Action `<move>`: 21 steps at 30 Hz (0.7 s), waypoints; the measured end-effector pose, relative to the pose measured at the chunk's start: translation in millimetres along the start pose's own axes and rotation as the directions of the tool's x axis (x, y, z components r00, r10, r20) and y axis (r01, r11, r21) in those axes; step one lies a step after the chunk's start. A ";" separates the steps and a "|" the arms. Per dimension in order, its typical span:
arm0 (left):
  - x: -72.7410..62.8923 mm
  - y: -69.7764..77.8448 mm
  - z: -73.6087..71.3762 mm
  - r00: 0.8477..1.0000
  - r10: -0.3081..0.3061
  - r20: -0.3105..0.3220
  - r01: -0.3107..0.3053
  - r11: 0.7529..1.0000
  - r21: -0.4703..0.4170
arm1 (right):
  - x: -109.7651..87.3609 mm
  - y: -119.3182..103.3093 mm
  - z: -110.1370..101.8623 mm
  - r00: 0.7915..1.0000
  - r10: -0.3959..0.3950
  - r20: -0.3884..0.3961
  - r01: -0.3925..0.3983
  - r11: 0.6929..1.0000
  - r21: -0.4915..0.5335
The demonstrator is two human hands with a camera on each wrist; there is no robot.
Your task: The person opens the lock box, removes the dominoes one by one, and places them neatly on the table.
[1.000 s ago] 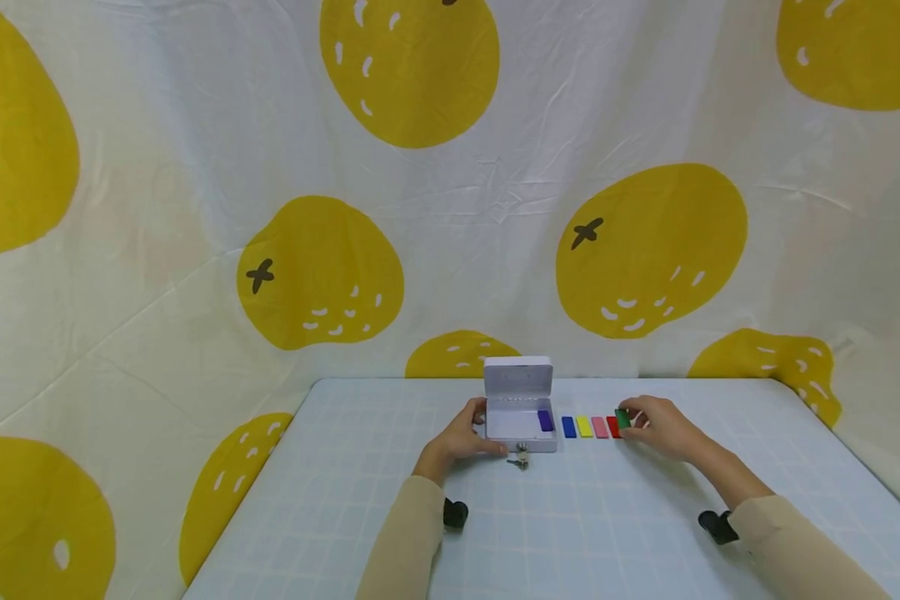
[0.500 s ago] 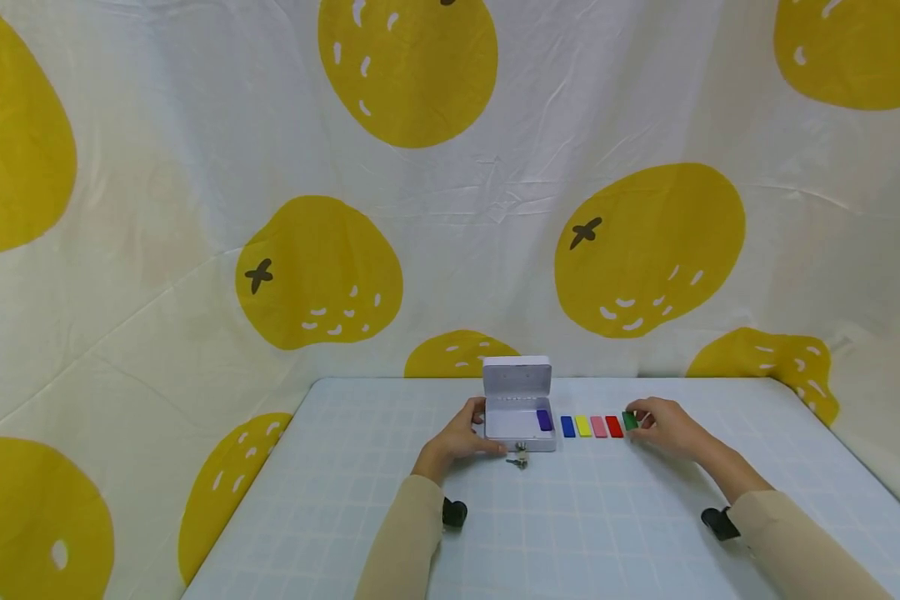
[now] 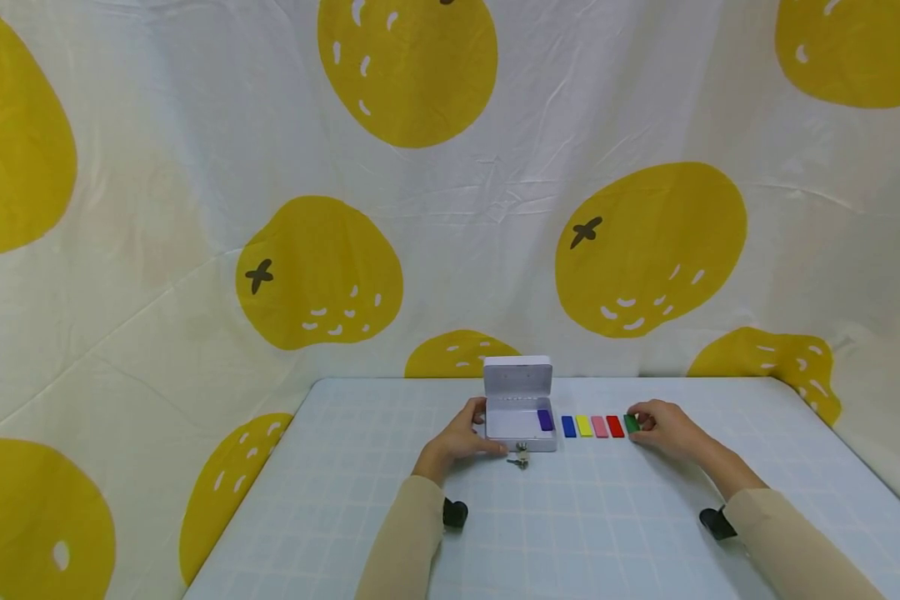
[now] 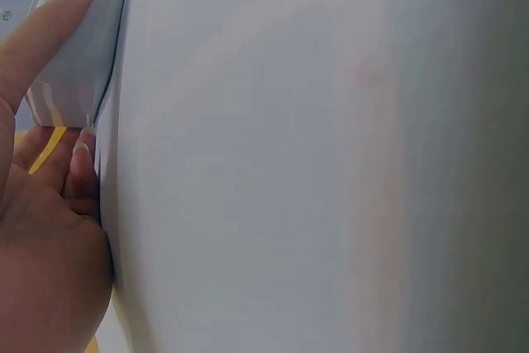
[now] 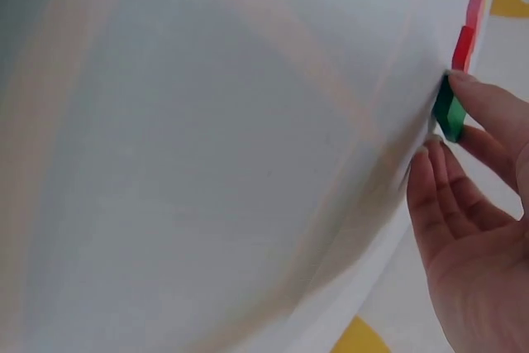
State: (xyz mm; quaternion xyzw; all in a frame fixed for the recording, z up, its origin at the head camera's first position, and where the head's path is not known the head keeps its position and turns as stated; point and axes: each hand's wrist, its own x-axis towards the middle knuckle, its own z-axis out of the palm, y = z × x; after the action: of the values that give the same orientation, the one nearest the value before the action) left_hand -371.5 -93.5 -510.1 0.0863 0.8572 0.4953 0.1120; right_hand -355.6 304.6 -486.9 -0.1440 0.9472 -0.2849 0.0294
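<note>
A small white cash box [image 3: 512, 444] stands with its lid [image 3: 517, 379] raised, and a purple block [image 3: 545, 420] lies inside against its right wall. My left hand [image 3: 461, 435] grips the box's left side; in the left wrist view its thumb [image 4: 62, 22] lies along the front and other fingers are at the side. To the right, my right hand [image 3: 667, 427] pinches a green block [image 3: 632, 423] between thumb and finger, at the right end of a row. In that row lie blue [image 3: 568, 427], yellow [image 3: 584, 426], pink [image 3: 599, 427] and red [image 3: 615, 427] blocks.
Keys [image 3: 522, 460] hang at the lock on the box's front. A pale checked cloth covers the table [image 3: 555, 533]. Behind it hangs a white curtain [image 3: 480, 275] with yellow fruit prints, close to the table's far edge.
My right hand has moved the green block slightly right, from against the red block to a small gap beside it, and lowered it flatter. The left hand stays at the box.
</note>
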 end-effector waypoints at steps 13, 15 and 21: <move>2.0 -0.3 0.0 1.000 0.019 0.002 -0.019 1.000 -0.015 | -2.3 -3.9 -4.1 0.999 0.019 0.038 -0.020 1.000 0.022; 2.1 -1.4 0.1 1.000 0.020 0.001 -0.020 1.000 -0.018 | -3.1 -4.7 -4.4 0.999 0.020 0.040 -0.021 0.999 0.027; 2.5 -3.3 0.2 1.000 0.019 -0.002 -0.019 1.000 -0.007 | -5.0 -6.1 -4.3 0.999 0.026 0.043 -0.028 0.999 0.034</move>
State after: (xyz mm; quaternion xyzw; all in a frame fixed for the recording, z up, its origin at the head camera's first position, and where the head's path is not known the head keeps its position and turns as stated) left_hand -374.0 -94.3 -513.3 0.0939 0.8546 0.4994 0.1068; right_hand -349.9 303.4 -480.1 -0.1367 0.9432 -0.2976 0.0559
